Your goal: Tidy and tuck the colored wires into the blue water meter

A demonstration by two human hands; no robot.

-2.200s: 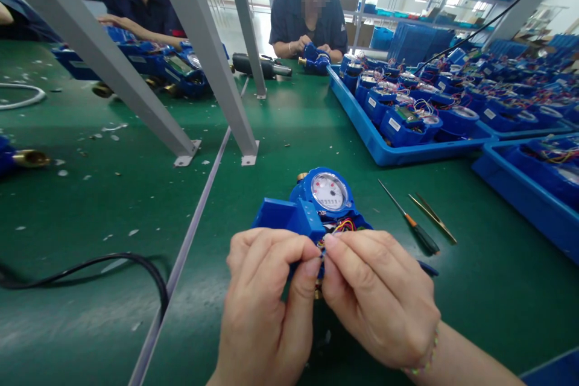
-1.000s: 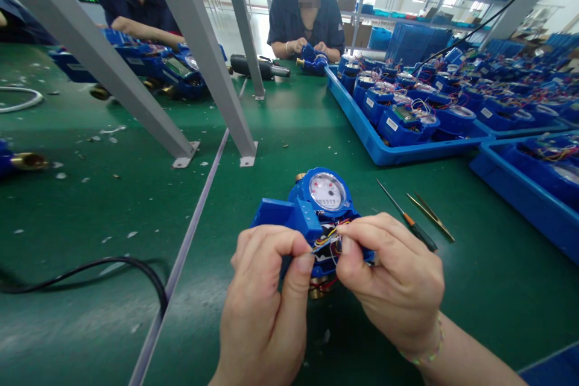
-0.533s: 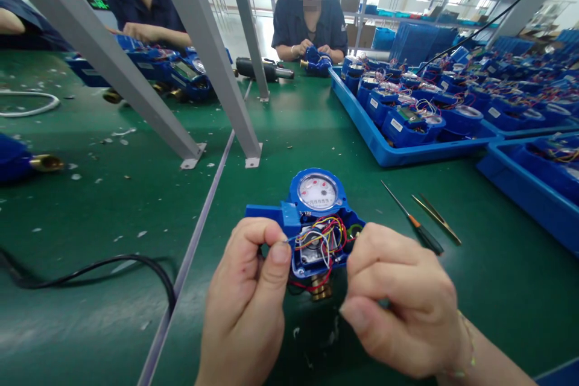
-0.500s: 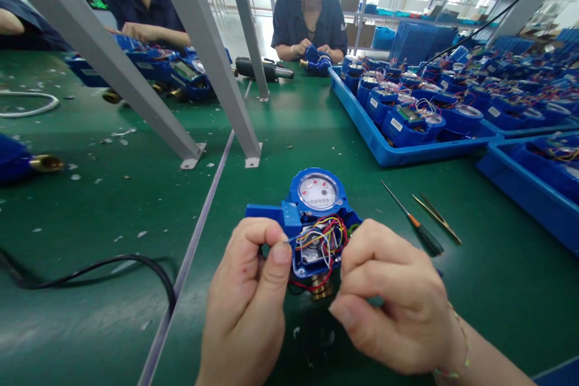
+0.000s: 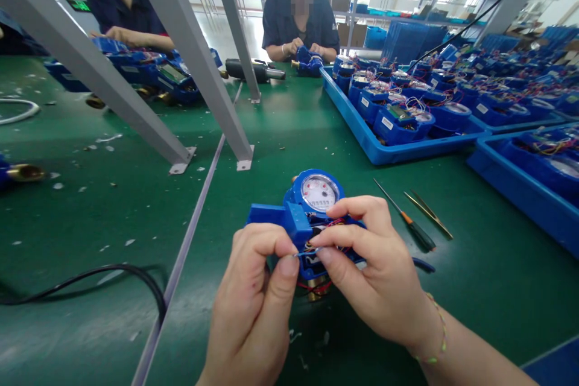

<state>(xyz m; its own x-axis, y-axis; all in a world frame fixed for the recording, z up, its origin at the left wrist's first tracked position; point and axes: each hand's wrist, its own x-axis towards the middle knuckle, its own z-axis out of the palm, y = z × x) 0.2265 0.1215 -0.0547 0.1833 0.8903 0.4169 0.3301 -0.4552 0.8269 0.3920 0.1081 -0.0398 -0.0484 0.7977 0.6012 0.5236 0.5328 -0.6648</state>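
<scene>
A blue water meter (image 5: 295, 196) with a round dial (image 5: 319, 191) stands on the green table in front of me. Its wiring compartment holds coloured wires, partly hidden behind my fingers. My left hand (image 5: 257, 289) pinches the end of a thin blue wire (image 5: 306, 253) between thumb and forefinger. Close beside it, my right hand (image 5: 373, 265) grips the same wire between thumb and finger, its forefinger raised over the dial's lower edge. A blue flap (image 5: 271, 215) sticks out to the left of the meter, and a brass fitting (image 5: 316, 291) shows below it.
To the right lie a screwdriver (image 5: 418, 234) and brass tweezers (image 5: 429, 215). Blue trays (image 5: 375, 154) of meters fill the right side. Grey metal posts (image 5: 199, 60) rise at left, near a black cable (image 5: 113, 268). A co-worker (image 5: 301, 24) sits opposite.
My right hand has moved left across the wiring compartment and closed on the blue wire beside my left fingertips. The camera view has shifted slightly to the right.
</scene>
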